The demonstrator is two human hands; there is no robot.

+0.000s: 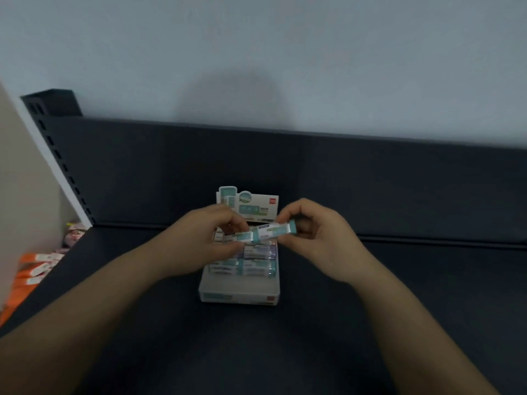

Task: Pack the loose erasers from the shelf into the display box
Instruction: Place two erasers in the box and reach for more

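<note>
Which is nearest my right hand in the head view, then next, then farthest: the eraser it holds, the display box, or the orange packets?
1. eraser, pinched by the right hand.
2. display box, just below it.
3. orange packets, far left.

A pale grey-blue wall [256, 52] fills the top, far behind the fingers [291, 213]. A soft shadow [236, 95] lies on it, high above the fingers. Under the wall stands a dark back board [370, 181]. The flat dark shelf [285, 352] runs below the fingers and out to both sides. Far left of the fingers a dark post [54, 149] with a row of slots goes up. Further left is a beige board [20, 181]. The light is dim.
</note>
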